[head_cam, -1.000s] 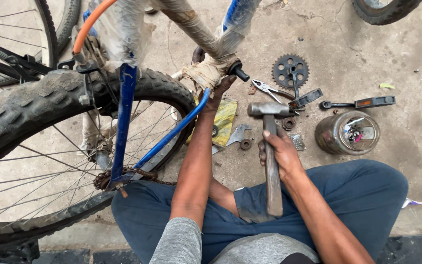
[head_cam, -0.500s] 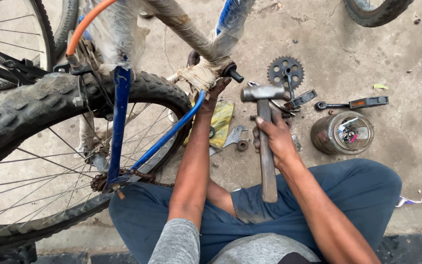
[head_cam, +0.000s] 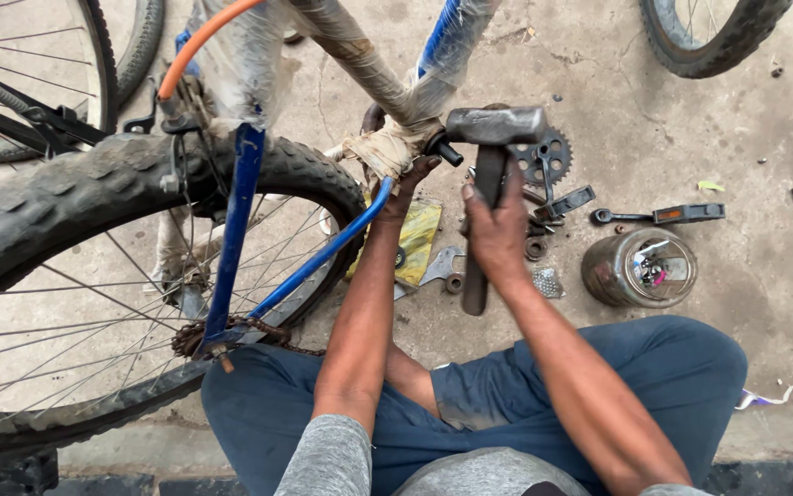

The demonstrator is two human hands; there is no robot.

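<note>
Hammer is being held raised in the right hand, lifted off the floor toward the bottom bracket, which is being gripped by the left hand

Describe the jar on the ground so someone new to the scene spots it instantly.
Start at the blue bike frame, then look past the hammer held in the right hand. On the concrete by the knee lies a grimy clear jar with small parts inside. It is the only container there; the things beside it are flat tools and a toothed sprocket.
</note>
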